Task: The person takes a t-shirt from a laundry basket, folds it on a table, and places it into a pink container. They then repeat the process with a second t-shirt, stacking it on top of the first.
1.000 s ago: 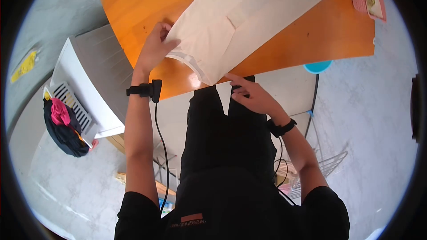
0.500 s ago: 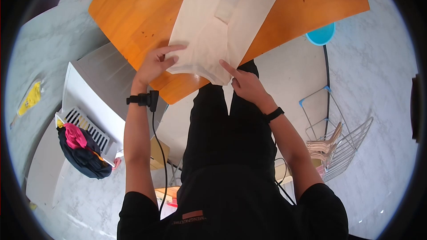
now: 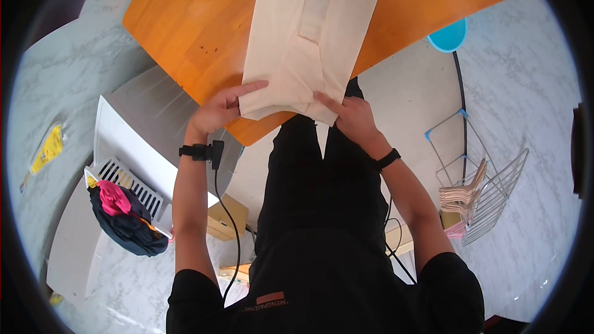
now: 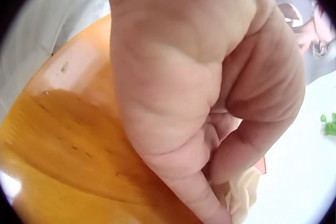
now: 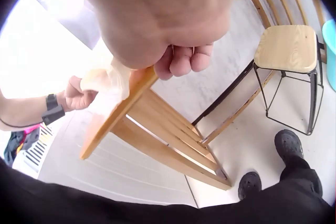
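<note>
A cream garment [image 3: 281,55], folded long and narrow, lies on the orange wooden table [image 3: 185,31], its near end over the front edge. At that end's left corner my left hand [image 3: 216,110] pinches the cloth, index finger extended across the top. My right hand [image 3: 357,120] pinches the right corner, its index finger lying on the fabric. In the left wrist view a bit of cream cloth [image 4: 244,195] shows by the left fingertips. The right wrist view has the cloth [image 5: 116,85] hanging at the table edge, the right hand's other fingers [image 5: 181,62] curled.
A white cabinet [image 3: 133,142] and a basket [image 3: 127,179] with dark and pink clothes stand at the left. On the right are a blue basin [image 3: 448,36] and a wire rack [image 3: 495,201] with hangers. The right wrist view shows a wooden stool [image 5: 287,48].
The garment has swung more upright in view and its near end has come toward the body. Both hands have gone from resting at its corners to gripping them.
</note>
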Available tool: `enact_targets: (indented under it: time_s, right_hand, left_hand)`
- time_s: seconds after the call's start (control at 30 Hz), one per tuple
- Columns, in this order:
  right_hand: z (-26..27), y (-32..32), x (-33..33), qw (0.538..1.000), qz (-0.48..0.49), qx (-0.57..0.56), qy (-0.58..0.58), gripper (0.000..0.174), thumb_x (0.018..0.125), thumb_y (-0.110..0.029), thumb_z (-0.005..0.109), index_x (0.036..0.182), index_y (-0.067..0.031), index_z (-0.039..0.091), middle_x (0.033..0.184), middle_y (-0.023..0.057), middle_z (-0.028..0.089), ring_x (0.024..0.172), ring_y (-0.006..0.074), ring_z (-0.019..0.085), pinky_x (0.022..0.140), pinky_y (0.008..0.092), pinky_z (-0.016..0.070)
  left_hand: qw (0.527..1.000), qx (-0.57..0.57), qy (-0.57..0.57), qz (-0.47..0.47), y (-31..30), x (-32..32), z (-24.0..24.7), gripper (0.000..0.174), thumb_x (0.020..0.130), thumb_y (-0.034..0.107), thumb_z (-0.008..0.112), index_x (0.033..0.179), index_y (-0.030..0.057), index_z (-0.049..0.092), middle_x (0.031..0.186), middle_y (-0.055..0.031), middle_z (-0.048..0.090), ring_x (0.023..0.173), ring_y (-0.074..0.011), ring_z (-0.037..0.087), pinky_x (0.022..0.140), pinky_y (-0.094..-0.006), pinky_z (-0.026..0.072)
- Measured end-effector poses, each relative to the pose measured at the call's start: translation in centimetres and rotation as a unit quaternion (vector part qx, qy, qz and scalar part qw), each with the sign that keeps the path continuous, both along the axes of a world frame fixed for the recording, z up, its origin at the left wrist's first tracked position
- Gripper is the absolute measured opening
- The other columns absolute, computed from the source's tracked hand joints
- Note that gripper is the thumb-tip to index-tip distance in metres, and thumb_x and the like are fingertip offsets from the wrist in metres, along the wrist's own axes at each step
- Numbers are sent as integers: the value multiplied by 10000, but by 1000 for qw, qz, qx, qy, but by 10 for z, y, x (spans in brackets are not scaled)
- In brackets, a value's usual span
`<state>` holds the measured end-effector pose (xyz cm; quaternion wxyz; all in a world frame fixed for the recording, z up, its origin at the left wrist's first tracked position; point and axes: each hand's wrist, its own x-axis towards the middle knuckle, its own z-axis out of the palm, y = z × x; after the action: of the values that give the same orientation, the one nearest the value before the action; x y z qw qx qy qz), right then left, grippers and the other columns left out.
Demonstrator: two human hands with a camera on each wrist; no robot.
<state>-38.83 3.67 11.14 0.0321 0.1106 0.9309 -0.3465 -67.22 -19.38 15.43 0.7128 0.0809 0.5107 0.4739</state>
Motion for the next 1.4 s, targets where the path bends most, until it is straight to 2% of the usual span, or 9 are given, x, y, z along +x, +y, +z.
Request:
enact_targets:
  time_s: [0.13,0.2,0.43,0.67,0.83,0.93,1.0,1.07,1.4]
  right_hand:
    - [13,9,-1,976,-90,-197,21,594,860,39,611,1375,-242,705,806,70,715,668,275,654,616,360,512]
    - [29,26,-6,940,-82,-324,-70,575,895,76,555,1384,-191,694,1064,178,772,901,349,734,834,356,581]
    - [62,54,-28,967,72,-50,-240,587,858,94,588,1292,-263,757,1434,70,644,1282,324,601,1060,484,459]
    - [67,85,-49,979,172,-105,10,475,794,41,622,1192,-170,774,1538,136,561,1495,376,436,1272,583,262]
    - [59,109,-67,831,69,-551,-15,420,860,60,540,1227,2,734,1267,128,742,1244,272,657,1149,430,443]
    - [29,131,-64,690,-116,-710,-77,341,989,17,517,1263,35,718,1174,90,757,1090,151,679,972,290,524]
    - [15,154,-81,753,-125,-646,-33,318,1048,-70,516,1284,48,694,1193,111,742,1108,185,684,993,308,527]
    - [12,177,-107,463,-276,-841,-36,379,1092,-176,513,1366,66,612,1300,142,694,1197,222,662,1062,352,513]
    - [-12,202,-130,422,-345,-836,-63,528,1118,-268,508,1542,26,400,1513,140,551,1377,261,551,1180,419,444]
  left_hand:
    - [992,14,106,-67,7,-1,6,590,970,-182,489,1492,66,606,1426,-36,639,1285,-120,591,1109,-245,438]
    - [988,3,131,-76,8,-1,5,561,962,-167,537,1455,79,643,1411,-40,651,1252,-128,611,1097,-250,450]
    - [891,-24,405,-203,24,1,20,521,843,-125,702,1243,195,799,1540,-82,535,1372,-276,504,1119,-335,436]
    - [818,105,537,-178,55,-12,34,519,727,-93,732,1162,176,819,1616,-140,480,1531,-367,356,1255,-456,287]
    - [979,78,189,-17,66,-33,32,349,942,79,653,1282,30,719,1347,-136,713,1375,-303,586,1236,-434,338]
    - [976,7,212,48,58,-52,0,363,1063,201,572,1341,-18,652,1318,-106,725,1269,-234,659,1146,-388,451]
    - [986,0,112,127,110,-68,3,373,1080,222,566,1352,-22,638,1317,-112,722,1253,-220,666,1092,-368,492]
    - [979,-7,11,203,161,-82,-4,384,1098,244,559,1363,-26,625,1316,-118,718,1236,-205,673,1038,-347,532]
    - [972,-86,-61,210,222,-101,-12,509,1125,304,502,1534,5,456,1459,-117,634,1292,-205,652,1063,-358,546]
